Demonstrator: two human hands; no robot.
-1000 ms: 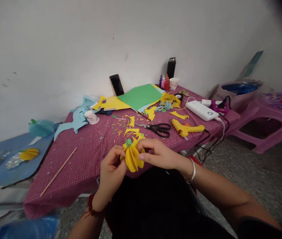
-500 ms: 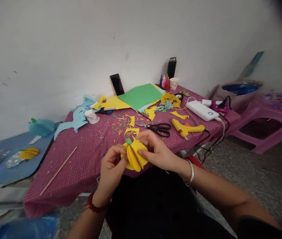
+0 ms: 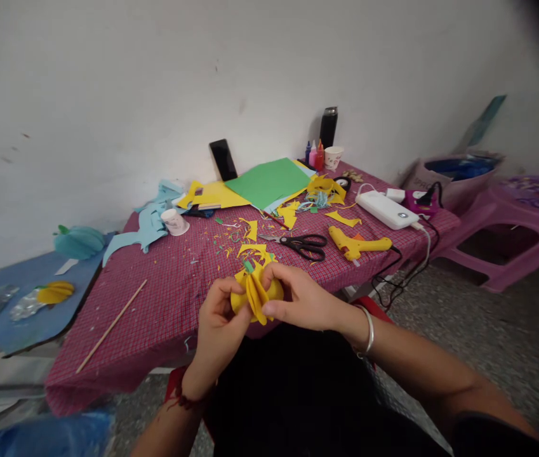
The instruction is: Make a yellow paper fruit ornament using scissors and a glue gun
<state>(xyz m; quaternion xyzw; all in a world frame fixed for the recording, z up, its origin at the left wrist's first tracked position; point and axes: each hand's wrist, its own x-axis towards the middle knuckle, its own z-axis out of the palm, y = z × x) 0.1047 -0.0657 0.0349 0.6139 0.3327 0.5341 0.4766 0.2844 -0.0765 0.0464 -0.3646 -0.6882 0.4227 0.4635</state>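
Between my two hands is a yellow paper pumpkin (image 3: 256, 297) with fanned leaves and a small green stem on top, held above the table's front edge. My left hand (image 3: 224, 317) pinches its left side between thumb and fingers. On the other side, my right hand (image 3: 300, 298) grips the paper leaves with the thumb low and the fingers at the top. Yellow paper scraps (image 3: 251, 249) lie just beyond the pumpkin. Black-handled scissors (image 3: 303, 244) rest beyond my right hand, and a yellow glue gun (image 3: 359, 244) lies to their right.
A checked cloth covers the table (image 3: 164, 311). On it are a wooden stick (image 3: 113, 325), a paper cup (image 3: 174, 222), green paper (image 3: 272, 184), a leaning phone (image 3: 223, 160) and a white power bank (image 3: 386, 211) with cables. Blue (image 3: 79, 242) and yellow (image 3: 54, 292) paper pumpkins sit at left. A pink stool (image 3: 512, 222) stands right.
The pumpkin has turned a little and its leaves are pressed closer together in the middle. My right fingers have shifted round toward its top; both hands keep hold.
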